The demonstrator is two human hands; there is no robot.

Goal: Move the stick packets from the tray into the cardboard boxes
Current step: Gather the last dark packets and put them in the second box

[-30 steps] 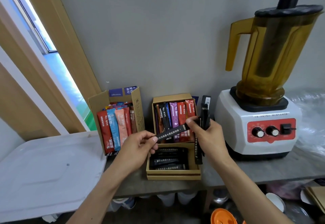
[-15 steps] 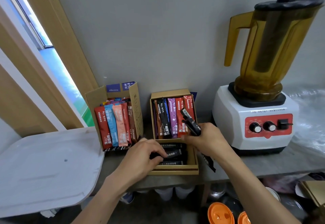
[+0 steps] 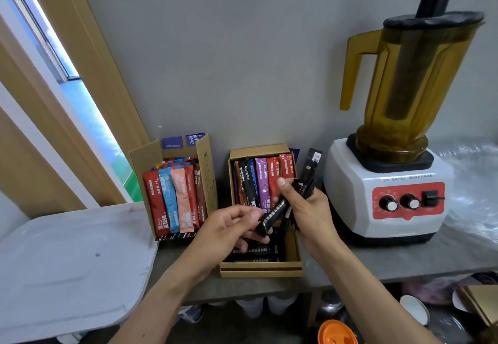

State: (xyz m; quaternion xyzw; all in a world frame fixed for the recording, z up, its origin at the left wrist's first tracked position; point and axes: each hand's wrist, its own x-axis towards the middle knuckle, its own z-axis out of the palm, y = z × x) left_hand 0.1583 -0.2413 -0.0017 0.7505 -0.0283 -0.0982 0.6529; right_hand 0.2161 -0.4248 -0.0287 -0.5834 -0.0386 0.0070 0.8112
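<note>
Bright daylight comes from the overexposed window. Right of it the light is soft, shadows are weak, and edge lines bend.

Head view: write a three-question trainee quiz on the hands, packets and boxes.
1. True or false: the right hand grips a bundle of black packets.
2. Which appliance stands to the right of the right cardboard box? A. blender B. kettle C. toaster
3. Fill in: the left hand pinches one ___ packet.
Key: 1 true; 2 A; 3 black.
</note>
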